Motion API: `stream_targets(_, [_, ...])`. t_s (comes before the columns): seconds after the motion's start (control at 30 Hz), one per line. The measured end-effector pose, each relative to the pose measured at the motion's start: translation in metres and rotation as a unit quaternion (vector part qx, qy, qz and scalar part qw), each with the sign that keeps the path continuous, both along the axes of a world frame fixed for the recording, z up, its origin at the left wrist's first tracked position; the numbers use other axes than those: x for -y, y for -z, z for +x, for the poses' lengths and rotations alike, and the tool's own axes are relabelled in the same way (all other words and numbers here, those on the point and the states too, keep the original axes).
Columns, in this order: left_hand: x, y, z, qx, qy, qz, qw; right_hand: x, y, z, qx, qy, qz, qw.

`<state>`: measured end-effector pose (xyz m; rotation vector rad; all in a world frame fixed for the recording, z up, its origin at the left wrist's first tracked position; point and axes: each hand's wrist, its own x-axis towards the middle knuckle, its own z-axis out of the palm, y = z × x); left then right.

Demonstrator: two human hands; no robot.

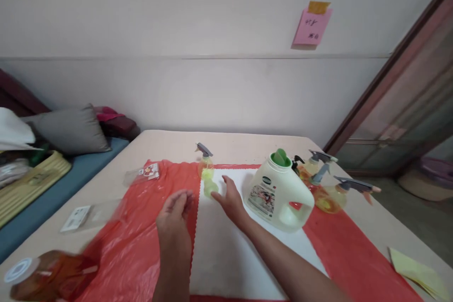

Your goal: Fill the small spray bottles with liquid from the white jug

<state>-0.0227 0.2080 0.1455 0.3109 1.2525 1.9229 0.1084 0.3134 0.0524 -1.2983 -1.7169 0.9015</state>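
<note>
My left hand (176, 212) hovers over the red plastic sheet (152, 226), its fingers curled in toward the thumb, and no object shows in it. Over the white scalloped sheet (226, 255), my right hand (231, 200) is open, thumb and forefinger spread apart. Just beyond the hands stands a small spray bottle (205, 165) with a grey trigger head and pale yellow liquid; neither hand touches it. A yellow-green translucent patch (211, 188) lies in front of it, near my right fingertips; I cannot tell what it is. A large cream jug (279, 193) with green spout stands right of my right hand.
Several spray bottles (331, 198) with coloured liquid cluster behind the jug. A brown-red jar (53, 273) with white lid lies front left. Clear plastic packets (94, 214) rest at left, yellow paper (417, 269) at right. A wall (226, 94) closes the table's far side.
</note>
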Motion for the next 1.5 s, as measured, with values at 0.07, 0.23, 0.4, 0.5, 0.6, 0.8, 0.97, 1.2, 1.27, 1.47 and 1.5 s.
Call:
stream_targets(0.07, [0.002, -0.002, -0.006, 0.007, -0.029, 0.010, 1.000, -0.038, 0.000, -0.029, 0.008, 0.015, -0.017, 1.000])
stream_targets(0.23, [0.002, -0.002, -0.013, 0.006, -0.032, 0.020, 0.999, -0.099, -0.009, -0.073, 0.006, 0.036, -0.039, 0.999])
stream_targets(0.4, [0.001, -0.002, -0.015, 0.017, -0.050, 0.024, 0.998, -0.083, -0.048, -0.064, -0.047, 0.026, 0.012, 0.998])
stream_targets(0.5, [0.001, -0.003, -0.012, -0.003, -0.054, 0.011, 0.998, -0.031, -0.070, -0.033, -0.074, -0.003, 0.039, 0.996])
stream_targets(0.6, [0.002, -0.004, -0.005, -0.099, 0.011, -0.008, 0.995, 0.027, -0.073, 0.006, -0.082, -0.013, 0.020, 0.996])
stream_targets(0.8, [0.009, 0.001, 0.021, -0.306, 0.305, -0.044, 0.901, 0.091, -0.048, 0.062, -0.186, -0.094, -0.075, 0.975])
stream_targets(0.97, [0.011, 0.003, 0.045, -0.311, 0.411, -0.038, 0.856, 0.108, -0.042, 0.072, -0.184, -0.182, -0.119, 0.959])
stream_targets(1.2, [0.006, 0.002, 0.054, -0.180, 0.363, -0.108, 0.908, 0.115, -0.019, 0.056, -0.452, -0.223, -0.254, 0.825])
stream_targets(1.27, [0.007, -0.001, 0.050, -0.091, 0.326, -0.052, 0.940, 0.120, -0.012, 0.052, -0.516, -0.217, -0.328, 0.761])
stream_targets(1.47, [0.013, -0.008, 0.037, -0.059, 0.253, 0.022, 0.965, 0.149, -0.020, 0.043, -0.517, -0.339, -0.460, 0.637])
stream_targets(1.5, [0.013, -0.009, 0.035, -0.061, 0.254, 0.015, 0.965, 0.152, -0.023, 0.042, -0.516, -0.329, -0.439, 0.658])
